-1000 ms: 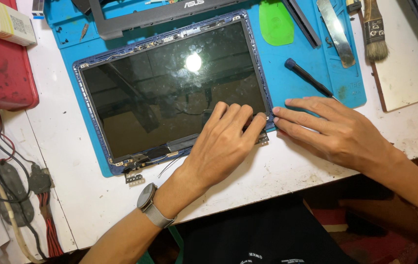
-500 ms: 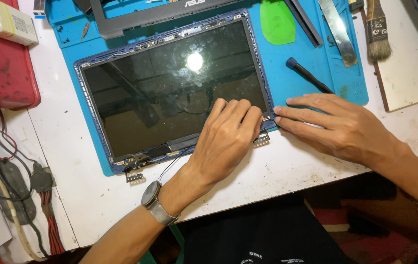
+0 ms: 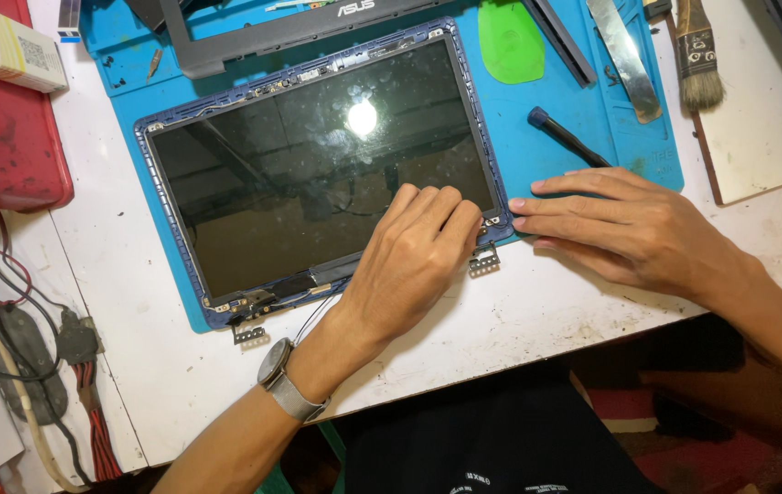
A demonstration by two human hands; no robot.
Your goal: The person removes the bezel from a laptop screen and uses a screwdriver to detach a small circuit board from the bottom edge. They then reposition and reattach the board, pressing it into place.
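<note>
At centre frame, the laptop screen panel (image 3: pixel 318 174) lies on a blue work mat (image 3: pixel 574 119). Lower centre, the left hand (image 3: pixel 414 261) rests flat on its lower right corner; just right, the right hand (image 3: pixel 629 229) presses fingers flat, gripping nothing.

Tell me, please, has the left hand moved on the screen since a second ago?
Barely. The left hand lies flat on the screen, fingertips at its lower right corner, near the hinge, as before.

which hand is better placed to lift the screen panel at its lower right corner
Probably the left hand: its fingers already lie on the screen panel at that corner. The right hand rests flat on the mat beside it.
</note>
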